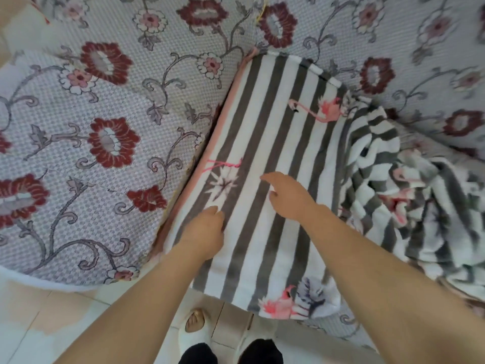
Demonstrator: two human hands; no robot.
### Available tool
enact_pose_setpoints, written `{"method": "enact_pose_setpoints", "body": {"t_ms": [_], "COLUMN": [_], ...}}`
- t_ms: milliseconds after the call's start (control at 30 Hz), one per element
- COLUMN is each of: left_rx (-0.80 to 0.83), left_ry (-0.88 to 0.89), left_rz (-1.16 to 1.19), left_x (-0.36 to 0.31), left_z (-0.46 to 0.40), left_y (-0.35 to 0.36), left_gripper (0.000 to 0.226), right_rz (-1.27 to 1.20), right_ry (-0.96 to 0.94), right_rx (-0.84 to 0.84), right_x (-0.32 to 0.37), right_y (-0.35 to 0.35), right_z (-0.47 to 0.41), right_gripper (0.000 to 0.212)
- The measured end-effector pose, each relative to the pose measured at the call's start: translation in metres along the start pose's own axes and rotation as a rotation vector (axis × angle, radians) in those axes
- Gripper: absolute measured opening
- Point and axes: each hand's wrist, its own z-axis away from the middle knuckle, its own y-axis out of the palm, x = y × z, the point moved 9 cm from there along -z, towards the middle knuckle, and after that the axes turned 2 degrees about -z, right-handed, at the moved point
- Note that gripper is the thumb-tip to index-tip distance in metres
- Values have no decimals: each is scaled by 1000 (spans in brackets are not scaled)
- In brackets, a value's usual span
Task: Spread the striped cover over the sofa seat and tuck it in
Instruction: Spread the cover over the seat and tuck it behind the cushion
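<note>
Hands: left hand (pixel 207 229) fingers curled onto, right hand (pixel 286 195) spread flat on striped cover (pixel 262 158), lying smoothed on sofa seat, bunched at right; soft, light, limp plush, best gripped at pink edge.

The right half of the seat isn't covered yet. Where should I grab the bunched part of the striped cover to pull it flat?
Probably pinch the bunched heap with the right hand, coming from its left side, where the folds rise off the flat striped cover; its own edge is hidden in the folds.
</note>
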Motion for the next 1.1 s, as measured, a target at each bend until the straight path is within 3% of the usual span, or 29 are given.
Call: {"method": "enact_pose_setpoints", "body": {"t_ms": [300, 500, 667, 767, 933, 1033, 1100], "left_rx": [30, 100, 174, 190, -5, -46, -59], "left_ry": [340, 499, 535, 559, 552, 494, 454], "left_rz": [10, -8, -30, -50, -185, -298, -405], "left_x": [-189, -336, -435, -507, -606, -650, -655], "left_z": [10, 5, -18, -35, -75, -108, -125], "left_y": [-11, 14, 65, 102, 133, 154, 157], "left_gripper": [48, 47, 53, 64, 104, 118, 115], "right_rz": [-127, -205, -192, -166, -214, -374, -608], "right_ry": [336, 498, 651, 751, 851, 883, 866], "right_rx": [-187, -397, -560, -547, -522, -519, -466], "right_x": [-171, -295, -407, -484, -585, -642, -657], "right_y": [-65, -102, -122, -127, -131, -128, -115], "right_z": [144, 229, 281, 303, 314, 313, 304], "right_gripper": [43, 35, 54, 67, 94, 105, 113]}}
